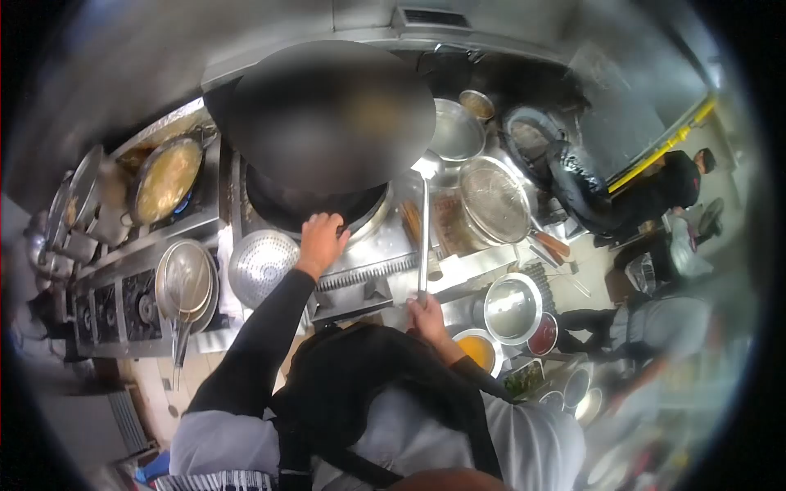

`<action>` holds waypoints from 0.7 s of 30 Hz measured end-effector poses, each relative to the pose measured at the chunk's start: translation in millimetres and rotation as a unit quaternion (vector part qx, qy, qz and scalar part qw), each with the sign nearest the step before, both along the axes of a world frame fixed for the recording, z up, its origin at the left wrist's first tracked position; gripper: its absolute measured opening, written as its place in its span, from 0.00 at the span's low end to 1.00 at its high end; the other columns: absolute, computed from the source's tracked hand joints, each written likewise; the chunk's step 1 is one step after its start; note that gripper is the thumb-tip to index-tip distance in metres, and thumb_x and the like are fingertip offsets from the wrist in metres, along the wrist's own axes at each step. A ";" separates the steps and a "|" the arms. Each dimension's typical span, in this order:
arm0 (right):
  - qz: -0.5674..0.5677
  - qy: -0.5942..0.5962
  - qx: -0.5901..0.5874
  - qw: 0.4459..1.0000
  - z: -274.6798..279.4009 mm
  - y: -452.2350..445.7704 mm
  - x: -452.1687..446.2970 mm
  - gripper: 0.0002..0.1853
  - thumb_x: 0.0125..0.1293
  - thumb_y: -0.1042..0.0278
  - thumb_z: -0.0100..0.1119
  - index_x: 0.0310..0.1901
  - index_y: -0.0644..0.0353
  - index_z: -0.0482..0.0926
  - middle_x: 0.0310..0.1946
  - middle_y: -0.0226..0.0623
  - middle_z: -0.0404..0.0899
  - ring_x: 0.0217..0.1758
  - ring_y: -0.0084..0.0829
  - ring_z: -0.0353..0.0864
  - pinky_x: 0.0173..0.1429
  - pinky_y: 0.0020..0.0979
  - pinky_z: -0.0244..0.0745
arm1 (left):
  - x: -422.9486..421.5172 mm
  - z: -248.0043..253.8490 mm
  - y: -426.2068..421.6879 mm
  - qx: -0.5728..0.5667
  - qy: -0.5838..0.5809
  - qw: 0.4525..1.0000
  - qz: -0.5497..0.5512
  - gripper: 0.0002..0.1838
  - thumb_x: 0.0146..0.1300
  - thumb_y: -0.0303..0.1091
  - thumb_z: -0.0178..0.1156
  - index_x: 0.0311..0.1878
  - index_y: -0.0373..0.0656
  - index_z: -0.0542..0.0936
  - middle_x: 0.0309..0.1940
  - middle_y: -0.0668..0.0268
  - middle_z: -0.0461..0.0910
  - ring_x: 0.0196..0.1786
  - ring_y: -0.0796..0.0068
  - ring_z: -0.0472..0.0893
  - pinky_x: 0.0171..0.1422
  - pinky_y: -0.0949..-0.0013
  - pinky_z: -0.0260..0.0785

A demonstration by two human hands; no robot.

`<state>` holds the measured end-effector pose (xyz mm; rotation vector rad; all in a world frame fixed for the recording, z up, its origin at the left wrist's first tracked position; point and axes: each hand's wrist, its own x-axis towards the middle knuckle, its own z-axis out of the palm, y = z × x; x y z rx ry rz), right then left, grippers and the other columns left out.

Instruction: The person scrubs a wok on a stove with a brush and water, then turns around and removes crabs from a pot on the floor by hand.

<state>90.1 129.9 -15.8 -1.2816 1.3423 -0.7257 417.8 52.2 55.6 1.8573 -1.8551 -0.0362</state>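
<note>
My left hand (322,244) is closed at the near rim of a large dark wok (282,204), whose upper part is blurred. The fingers curl over the wok's edge or handle. In my right hand (425,317) is the handle end of a long metal ladle (424,229), its bowl up beside the wok's right side. A perforated round strainer (264,270) lies just left of my left hand. To the right of the ladle sits a wide mesh strainer (494,199) with a wooden handle.
On the left are a pan of bubbling yellowish liquid (169,180) over a blue flame and stacked sieves (187,280). At right stand a metal pot (512,308), a bowl of orange liquid (476,352) and a yellow pipe (663,147). Other people are at the far right.
</note>
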 end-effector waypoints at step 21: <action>-0.036 0.181 -0.116 0.976 152.3 -257.0 25.1 0.26 0.73 0.67 0.57 0.69 0.68 0.69 0.33 0.52 0.86 0.27 0.41 0.90 0.26 0.40 0.81 | 101.5 13.5 239.8 -0.106 0.251 0.934 0.231 0.27 0.63 0.22 0.67 0.66 0.38 0.76 0.52 0.57 0.77 0.44 0.66 0.79 0.49 0.65 0.75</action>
